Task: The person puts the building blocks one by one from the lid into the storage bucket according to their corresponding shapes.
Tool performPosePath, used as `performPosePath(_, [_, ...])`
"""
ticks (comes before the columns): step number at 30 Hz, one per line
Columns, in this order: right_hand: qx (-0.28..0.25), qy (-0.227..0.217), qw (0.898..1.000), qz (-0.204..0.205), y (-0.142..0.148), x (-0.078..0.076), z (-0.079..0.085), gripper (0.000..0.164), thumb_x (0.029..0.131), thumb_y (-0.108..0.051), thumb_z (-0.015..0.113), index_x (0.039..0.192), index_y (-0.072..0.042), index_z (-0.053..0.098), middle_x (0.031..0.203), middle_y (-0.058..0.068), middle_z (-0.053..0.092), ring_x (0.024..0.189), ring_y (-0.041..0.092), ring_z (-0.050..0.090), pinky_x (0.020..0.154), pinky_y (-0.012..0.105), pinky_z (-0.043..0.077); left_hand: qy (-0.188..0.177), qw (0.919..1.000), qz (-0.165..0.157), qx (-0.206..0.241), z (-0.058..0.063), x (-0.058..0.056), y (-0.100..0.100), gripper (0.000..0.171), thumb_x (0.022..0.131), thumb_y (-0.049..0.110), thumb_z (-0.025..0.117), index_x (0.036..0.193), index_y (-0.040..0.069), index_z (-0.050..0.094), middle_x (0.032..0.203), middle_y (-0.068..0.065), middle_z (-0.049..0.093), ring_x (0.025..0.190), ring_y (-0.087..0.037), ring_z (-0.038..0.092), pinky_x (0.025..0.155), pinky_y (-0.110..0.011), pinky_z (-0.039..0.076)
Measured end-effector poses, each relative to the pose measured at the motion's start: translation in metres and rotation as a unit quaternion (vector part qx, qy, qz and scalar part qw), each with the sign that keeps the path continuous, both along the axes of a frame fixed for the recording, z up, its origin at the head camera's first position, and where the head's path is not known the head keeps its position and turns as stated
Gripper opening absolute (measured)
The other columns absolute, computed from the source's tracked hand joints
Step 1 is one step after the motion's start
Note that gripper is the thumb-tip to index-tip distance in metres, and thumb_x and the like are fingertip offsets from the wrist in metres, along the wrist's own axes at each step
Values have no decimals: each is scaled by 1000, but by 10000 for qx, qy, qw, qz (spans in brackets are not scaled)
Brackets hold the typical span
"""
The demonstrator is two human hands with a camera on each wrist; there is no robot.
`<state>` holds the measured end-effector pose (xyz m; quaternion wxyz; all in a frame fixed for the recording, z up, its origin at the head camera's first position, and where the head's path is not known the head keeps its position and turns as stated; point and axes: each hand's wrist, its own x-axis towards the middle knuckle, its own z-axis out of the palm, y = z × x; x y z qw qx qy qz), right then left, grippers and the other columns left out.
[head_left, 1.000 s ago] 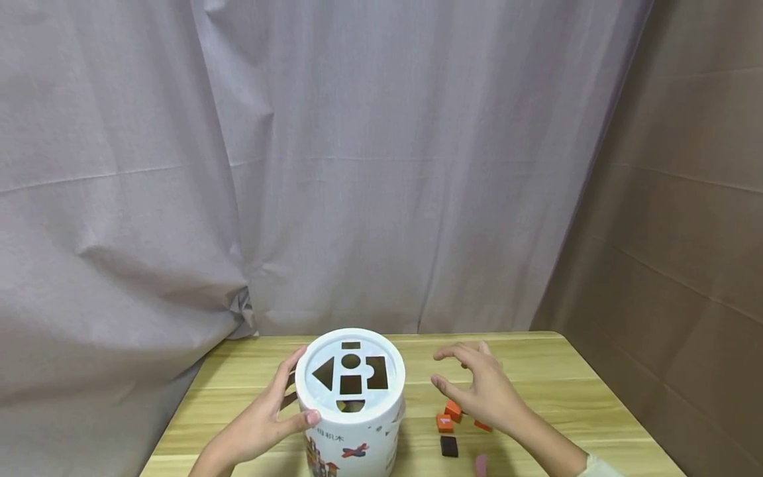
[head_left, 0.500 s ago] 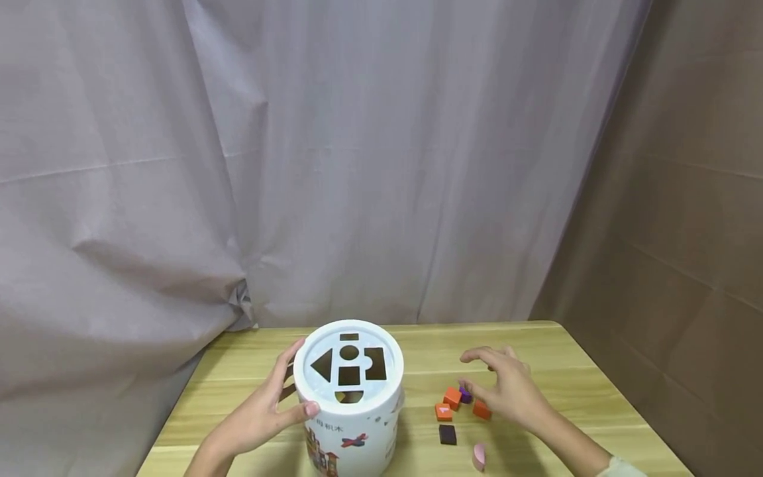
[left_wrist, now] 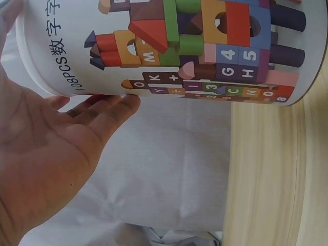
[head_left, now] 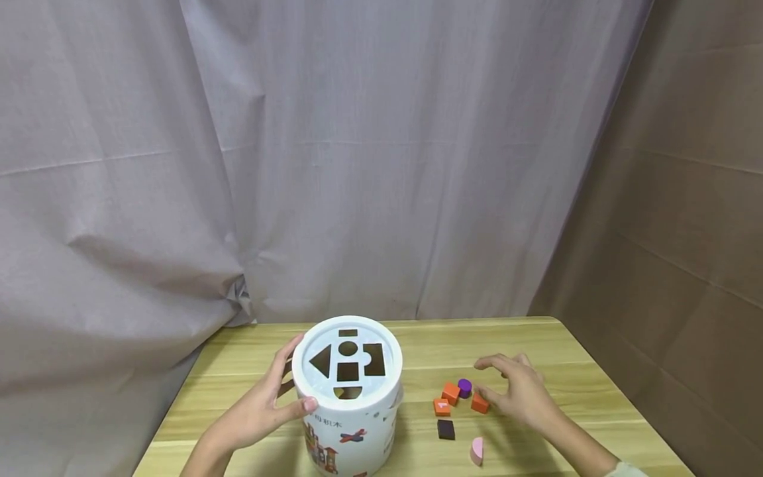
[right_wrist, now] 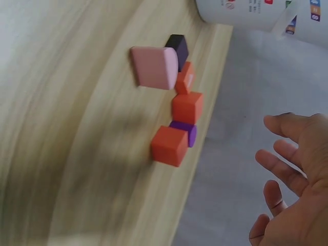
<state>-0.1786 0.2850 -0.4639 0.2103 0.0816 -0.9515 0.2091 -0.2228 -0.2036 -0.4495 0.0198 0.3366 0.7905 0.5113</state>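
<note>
A white toy-block bucket [head_left: 357, 434] with printed block pictures stands upright, its lid [head_left: 377, 391] cut with several shaped holes. My left hand [head_left: 256, 411] holds its left side, thumb on the lid's rim and fingers spread round the far wall. In the left wrist view the palm lies along the printed wall. My right hand [head_left: 518, 391] hovers with loosely bent fingers, holding nothing. Closest to its thumb lies an orange block [head_left: 479, 403]. Left of that are a purple cylinder [head_left: 465, 387], another orange block [head_left: 451, 393] and a flat orange block marked 1 [head_left: 442, 407].
A black block [head_left: 446, 429] and a pink half-round block [head_left: 477, 451] lie nearer to me on the wooden table [head_left: 572, 424]. A grey curtain [head_left: 357, 165] hangs behind the table, and another cloth [head_left: 679, 232] hangs on the right.
My right hand has moved right and a little down, away from the bucket, uncovering the purple cylinder and an orange block. My left hand keeps its hold on the bucket. The view has shifted slightly.
</note>
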Motion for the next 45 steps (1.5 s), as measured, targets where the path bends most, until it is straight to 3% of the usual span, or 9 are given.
performPosePath(9, [-79,-533,9984,-197,12,-2,-15,42,84,-22,97,122,-24,79,121,-2,82,97,18,56,77,38,37,100,9998,106,-151,1,0,-1,109,101,21,82,177,36,5,180,-20,27,158,-52,42,121,-56,51])
performPosePath(15, [-82,-665,9975,-221,18,-8,-28,40,84,-16,96,120,-24,80,122,-1,82,97,18,55,76,38,36,52,9998,110,-130,0,0,-1,109,101,22,82,177,36,5,180,-20,27,157,-53,42,120,-69,48])
performPosePath(21, [-77,-922,9957,-81,22,-14,-37,44,82,-7,94,121,-23,80,129,2,81,100,18,54,76,36,36,133,9997,123,-159,-1,0,-3,109,101,21,82,177,37,5,180,-19,28,158,-52,41,122,-57,51])
performPosePath(27, [-118,-1188,9927,157,24,-15,-43,49,82,-1,91,124,-23,81,135,3,79,101,17,51,77,35,34,145,9997,126,-138,-2,0,-2,109,101,21,82,177,37,6,180,-20,29,158,-52,41,123,-57,51])
performPosePath(37, [258,-1118,9915,611,26,-13,-56,46,82,-2,91,121,-25,83,128,-5,80,99,9,47,77,34,30,152,9998,56,-79,-4,1,-1,109,100,20,83,177,36,8,179,-18,32,158,-50,43,123,-48,52])
performPosePath(45, [615,-740,9935,610,26,-12,-58,43,80,-6,94,119,-22,84,124,-5,81,96,6,48,75,30,30,150,9998,62,-62,-2,0,0,108,101,20,83,177,38,8,178,-17,32,159,-49,42,123,-42,51])
